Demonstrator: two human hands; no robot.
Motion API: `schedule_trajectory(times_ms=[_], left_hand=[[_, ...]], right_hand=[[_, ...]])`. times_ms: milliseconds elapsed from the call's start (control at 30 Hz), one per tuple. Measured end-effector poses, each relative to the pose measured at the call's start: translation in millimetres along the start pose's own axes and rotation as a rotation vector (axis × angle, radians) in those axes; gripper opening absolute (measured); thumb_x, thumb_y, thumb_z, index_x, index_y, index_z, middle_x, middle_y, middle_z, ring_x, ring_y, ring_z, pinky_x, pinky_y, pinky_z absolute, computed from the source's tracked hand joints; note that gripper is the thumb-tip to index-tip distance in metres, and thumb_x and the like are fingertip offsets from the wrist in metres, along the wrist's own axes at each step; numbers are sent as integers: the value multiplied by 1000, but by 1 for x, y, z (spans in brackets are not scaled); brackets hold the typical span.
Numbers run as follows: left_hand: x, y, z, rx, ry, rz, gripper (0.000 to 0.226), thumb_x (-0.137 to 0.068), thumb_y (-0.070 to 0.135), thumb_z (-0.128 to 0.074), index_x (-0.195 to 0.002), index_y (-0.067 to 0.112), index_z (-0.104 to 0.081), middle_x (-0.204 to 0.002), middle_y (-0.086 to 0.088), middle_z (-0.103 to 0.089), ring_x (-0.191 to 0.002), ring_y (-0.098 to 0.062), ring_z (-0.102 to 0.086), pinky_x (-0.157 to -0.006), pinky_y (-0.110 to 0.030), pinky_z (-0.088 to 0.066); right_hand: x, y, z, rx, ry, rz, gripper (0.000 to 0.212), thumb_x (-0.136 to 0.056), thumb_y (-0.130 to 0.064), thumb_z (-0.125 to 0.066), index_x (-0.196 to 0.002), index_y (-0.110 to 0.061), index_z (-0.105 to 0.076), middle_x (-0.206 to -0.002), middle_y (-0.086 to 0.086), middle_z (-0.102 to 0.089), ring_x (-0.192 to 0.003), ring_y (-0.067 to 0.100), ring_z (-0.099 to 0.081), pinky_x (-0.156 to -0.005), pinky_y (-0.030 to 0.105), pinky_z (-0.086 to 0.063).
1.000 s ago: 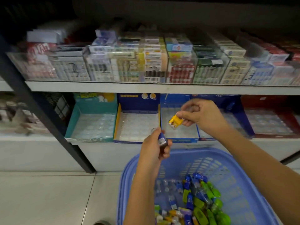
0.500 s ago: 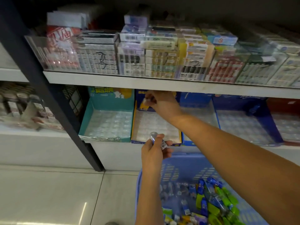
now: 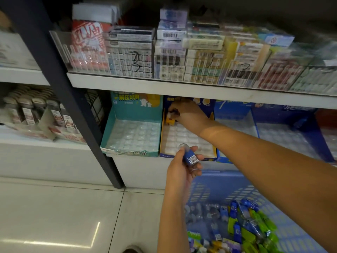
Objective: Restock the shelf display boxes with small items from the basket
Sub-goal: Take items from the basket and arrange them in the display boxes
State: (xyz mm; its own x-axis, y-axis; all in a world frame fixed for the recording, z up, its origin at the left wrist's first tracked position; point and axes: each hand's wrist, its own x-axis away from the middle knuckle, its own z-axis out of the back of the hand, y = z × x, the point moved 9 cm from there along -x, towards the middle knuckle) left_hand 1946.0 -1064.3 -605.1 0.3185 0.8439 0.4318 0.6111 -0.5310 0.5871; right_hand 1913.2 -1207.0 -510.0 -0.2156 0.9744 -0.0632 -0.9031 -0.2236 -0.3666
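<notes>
Placement geometry governs our next move: the yellow-edged display box (image 3: pixel 187 138) sits on the lower shelf directly ahead of and above the basket (image 3: pixel 228 183), and its clear tray of sockets runs front to back, away from us. Our right hand (image 3: pixel 187 114) is reached deep into that box, at its rear left corner, fingers curled around a small yellow item (image 3: pixel 170 121) that stands upright in or just over a back-row socket; we cannot tell whether it is fully seated. Our left hand (image 3: pixel 182 167) hangs lower and nearer to us, just in front of the box's front lip, pinching a small blue item (image 3: pixel 190 157) between thumb and fingers, its clear cap pointing up and toward the shelf, its labelled end toward us. The long axis of this blue item is thus tilted, not vertical, so we judge it must be turned upright before it will drop into a socket. The left hand is the nearer one to the front rows, while the blue display box (image 3: pixel 235 125) lies to the right, beyond the crossing right forearm, which blocks a direct path. The teal display box (image 3: pixel 131 136) to the left shows only bare sockets. Remaining stock lies heaped in the basket's near right corner, below both hands.
</notes>
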Motion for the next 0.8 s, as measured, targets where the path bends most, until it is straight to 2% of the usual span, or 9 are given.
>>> schedule_trajectory(times_ms=[100, 167, 233, 333, 400, 500, 567, 633, 800], left_hand=[[5, 7, -1, -38, -10, -61, 38, -103, 29, -32, -107, 7, -62, -74, -5, -66, -52, -10, -49, -45, -20, -39], [9, 22, -1, -307, 43, -240, 27, -102, 26, -37, -105, 18, -63, -84, 1, -68, -61, -7, -55, -53, -19, -46], [16, 37, -10, -635, 81, -460, 20, -100, 27, -45, -109, 25, -63, -96, 3, -67, -77, -8, -60, -65, -20, -51], [27, 45, -20, -831, 176, -642, 28, -94, 28, -56, -122, 25, -60, -105, 3, -65, -88, -7, -60, -74, -22, -51], [31, 46, -27, -841, 207, -683, 37, -92, 26, -60, -129, 25, -56, -113, 4, -62, -95, -3, -59, -80, -19, -51], [26, 37, -37, -1050, 168, -662, 53, -95, 30, -55, -144, 20, -37, -140, 0, -47, -126, -11, -46, -104, -26, -41], [18, 21, -41, -1326, 125, -582, 58, -98, 32, -49, -149, 16, -26, -153, -2, -31, -142, -15, -25, -112, -25, -27], [14, 5, -40, -1530, 124, -509, 60, -99, 29, -45, -151, 13, -18, -158, -2, -18, -147, -16, -8, -117, -25, -13], [12, -2, -38, -1654, 182, -552, 63, -98, 29, -44, -151, 10, -16, -159, -2, -13, -146, -17, -9, -119, -26, 1]], right_hand=[[28, 4, 19, -34, 78, -75, 30, -91, -34, -58, -111, -12, -62, -104, 9, -64, -91, 20, -60, -71, 23, -40], [57, 16, 24, -192, 28, -207, 35, -85, -49, -60, -90, -15, -64, -79, 5, -67, -66, 15, -62, -61, 24, -44], [89, 16, 27, -354, -65, -258, 42, -75, -59, -65, -79, -17, -67, -68, 4, -69, -55, 11, -63, -60, 27, -52], [118, 14, 36, -409, -77, -248, 31, -72, -46, -75, -90, -21, -69, -70, -4, -69, -61, 5, -66, -64, 21, -55], [122, 19, 48, -331, -10, -224, 24, -76, -36, -75, -97, -24, -70, -75, -13, -65, -67, -2, -62, -63, 9, -47], [113, 40, 73, -221, 165, -210, 19, -83, -21, -69, -102, -18, -67, -85, -8, -64, -72, -3, -56, -63, -2, -38], [99, 57, 80, -118, 216, -235, 21, -88, -16, -63, -108, -10, -64, -98, 4, -67, -85, 12, -61, -74, 7, -40], [81, 69, 76, -16, 193, -244, 26, -90, -15, -60, -115, -8, -62, -109, 10, -67, -100, 21, -61, -81, 18, -39], [56, 74, 50, -5, 111, -144, 22, -89, -11, -58, -111, -7, -64, -111, 12, -65, -105, 27, -59, -92, 31, -43]])
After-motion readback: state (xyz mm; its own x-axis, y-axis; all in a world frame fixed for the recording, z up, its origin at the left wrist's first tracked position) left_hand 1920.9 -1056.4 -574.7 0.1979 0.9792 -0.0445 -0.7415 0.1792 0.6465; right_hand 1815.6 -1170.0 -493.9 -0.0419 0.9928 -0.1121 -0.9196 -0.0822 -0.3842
